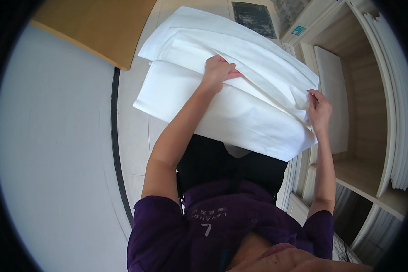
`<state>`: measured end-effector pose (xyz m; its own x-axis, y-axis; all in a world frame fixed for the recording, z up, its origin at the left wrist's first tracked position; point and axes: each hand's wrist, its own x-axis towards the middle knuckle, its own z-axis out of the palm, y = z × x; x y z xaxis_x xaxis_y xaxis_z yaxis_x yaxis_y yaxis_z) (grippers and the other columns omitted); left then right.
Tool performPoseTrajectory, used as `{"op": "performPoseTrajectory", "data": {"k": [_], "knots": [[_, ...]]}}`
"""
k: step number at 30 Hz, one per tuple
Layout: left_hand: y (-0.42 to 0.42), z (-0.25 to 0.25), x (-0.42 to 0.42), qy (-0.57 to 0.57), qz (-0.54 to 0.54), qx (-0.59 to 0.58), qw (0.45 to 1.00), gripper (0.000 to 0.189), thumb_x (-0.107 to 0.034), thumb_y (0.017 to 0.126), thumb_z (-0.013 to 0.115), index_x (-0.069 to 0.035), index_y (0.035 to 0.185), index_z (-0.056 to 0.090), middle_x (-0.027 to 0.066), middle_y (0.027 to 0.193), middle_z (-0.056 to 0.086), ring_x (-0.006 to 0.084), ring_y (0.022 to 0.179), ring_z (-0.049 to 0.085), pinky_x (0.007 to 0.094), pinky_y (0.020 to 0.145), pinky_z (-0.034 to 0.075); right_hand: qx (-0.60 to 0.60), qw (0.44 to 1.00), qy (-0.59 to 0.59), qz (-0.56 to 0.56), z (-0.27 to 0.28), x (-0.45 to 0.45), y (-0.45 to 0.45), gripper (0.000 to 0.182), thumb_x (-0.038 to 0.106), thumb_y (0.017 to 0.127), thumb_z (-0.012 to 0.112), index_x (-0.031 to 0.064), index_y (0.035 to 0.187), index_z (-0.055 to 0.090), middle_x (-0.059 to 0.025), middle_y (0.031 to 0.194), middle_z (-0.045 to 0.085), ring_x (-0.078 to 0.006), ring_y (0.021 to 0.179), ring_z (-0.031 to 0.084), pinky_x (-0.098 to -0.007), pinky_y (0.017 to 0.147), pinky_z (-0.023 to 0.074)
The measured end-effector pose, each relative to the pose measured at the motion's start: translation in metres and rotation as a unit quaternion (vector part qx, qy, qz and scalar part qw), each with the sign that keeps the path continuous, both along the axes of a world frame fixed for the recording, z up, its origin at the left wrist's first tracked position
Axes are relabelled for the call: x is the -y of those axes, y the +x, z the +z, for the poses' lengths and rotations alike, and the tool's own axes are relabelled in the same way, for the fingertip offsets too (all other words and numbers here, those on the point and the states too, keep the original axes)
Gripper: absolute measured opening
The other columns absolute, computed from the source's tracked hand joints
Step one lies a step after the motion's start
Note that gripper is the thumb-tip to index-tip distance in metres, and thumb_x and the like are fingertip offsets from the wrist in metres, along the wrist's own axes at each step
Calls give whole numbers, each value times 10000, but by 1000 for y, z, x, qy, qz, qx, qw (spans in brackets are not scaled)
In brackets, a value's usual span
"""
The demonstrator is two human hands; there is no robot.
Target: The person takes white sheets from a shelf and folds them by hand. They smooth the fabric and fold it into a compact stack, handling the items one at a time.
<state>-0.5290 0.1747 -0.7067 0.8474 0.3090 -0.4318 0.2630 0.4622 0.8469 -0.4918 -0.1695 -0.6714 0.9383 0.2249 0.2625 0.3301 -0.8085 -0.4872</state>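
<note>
A large white cloth [255, 119], folded in several layers, spreads across in front of my body above my dark trousers. Near its middle, my left hand [221, 70] rests at the edge of an inner layer, fingers pointing right; whether it grips the fabric is unclear. My right hand [319, 110] pinches the cloth at its right edge between thumb and fingers, where the layers bunch into small creases. The far layers fan out beyond both hands, and the near fold hangs smooth over my lap.
Wooden shelving [363, 170] at the right holds a folded white item [333, 102] and a stack of white linens [397, 102]. A wooden panel [91, 30] juts in at the upper left beside a pale wall [54, 136]. A dark mat [254, 19] lies on the tiled floor.
</note>
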Motion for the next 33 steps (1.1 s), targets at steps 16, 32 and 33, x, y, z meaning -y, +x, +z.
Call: {"op": "performPoseTrajectory", "data": {"k": [16, 32, 33], "knots": [[-30, 6, 2, -1, 39, 38, 999, 480, -41, 874, 649, 134, 1247, 403, 219, 1121, 576, 313, 957, 670, 431, 738, 633, -165, 916, 77, 356, 49, 4, -65, 105, -46, 804, 670, 26, 882, 675, -113, 939, 709, -283, 909, 638, -324, 814, 501], [-75, 17, 33, 226, 107, 36, 967, 996, 48, 913, 606, -138, 1596, -94, 243, 1375, 459, 221, 963, 629, 289, 729, 576, 31, 987, 20, 157, -34, -107, 56, 157, -26, 806, 666, 32, 951, 687, -146, 906, 628, -332, 934, 600, -438, 814, 485], [-77, 17, 32, 278, 99, 52, 954, 943, 51, 920, 599, -137, 1602, -25, 221, 1367, 484, 201, 940, 629, 279, 718, 568, 49, 986, 29, 156, -30, -105, 50, 157, -36, 800, 661, 31, 941, 684, -144, 896, 624, -328, 912, 604, -432, 792, 493]]}}
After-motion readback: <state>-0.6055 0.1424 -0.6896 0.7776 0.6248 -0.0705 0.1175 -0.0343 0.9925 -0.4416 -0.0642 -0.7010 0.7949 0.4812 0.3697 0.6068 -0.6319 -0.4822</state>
